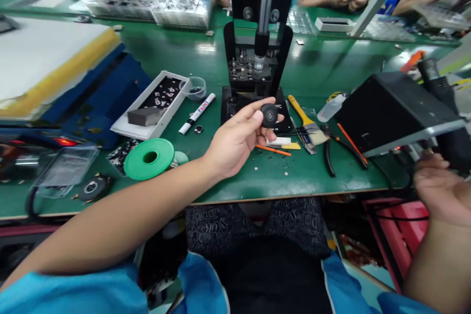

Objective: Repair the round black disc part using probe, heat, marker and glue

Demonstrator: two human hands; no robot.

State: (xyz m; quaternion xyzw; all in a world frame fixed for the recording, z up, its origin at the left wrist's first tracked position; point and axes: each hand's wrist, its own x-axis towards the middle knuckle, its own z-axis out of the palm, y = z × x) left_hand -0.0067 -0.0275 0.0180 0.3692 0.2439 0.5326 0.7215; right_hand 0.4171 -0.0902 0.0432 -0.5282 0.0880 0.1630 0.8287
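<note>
Between the thumb and fingers of my left hand [239,142] is a small round black part [269,115] with a metal centre, held up in front of the black press [259,66]. Its flat round side faces me. At the far right, my right hand [441,186] is by the front of a black box [405,108], with its fingers curled; it is blurred, and what they grip is hidden. Below the left hand's fingertips lie an orange stick [274,150] and a yellow-handled brush [301,110]. Black-handled pliers [329,154] rest between the brush and the box.
Left on the green bench are a white tray [138,131] of small parts, a paint marker [197,114], a green spool [165,152], a round black part [93,187] and a blue machine [106,93]. Clear part boxes [180,10] and co-workers' hands [348,0] are across the bench.
</note>
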